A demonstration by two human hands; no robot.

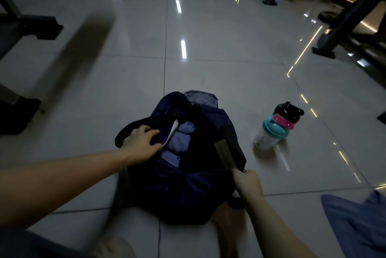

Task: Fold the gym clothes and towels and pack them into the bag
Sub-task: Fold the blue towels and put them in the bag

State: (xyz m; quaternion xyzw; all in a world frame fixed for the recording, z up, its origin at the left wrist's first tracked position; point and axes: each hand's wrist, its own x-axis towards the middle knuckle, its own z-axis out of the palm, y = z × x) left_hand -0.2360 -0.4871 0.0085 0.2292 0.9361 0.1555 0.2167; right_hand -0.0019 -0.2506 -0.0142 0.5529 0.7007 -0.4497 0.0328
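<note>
While the bag (183, 174) sits on the floor (229, 69) with its mouth held apart, the left hand (142, 142) has its grip closed on the left rim and the right hand (247, 180) pinches the right edge. Folded blue clothes (179, 138) lie inside. 1 blue garment (359, 222) lies unfolded at the right, well apart. Letting go of either rim could collapse the opening, and the 2 bottles (275, 128) near the bag could tip if it shifts.
</note>
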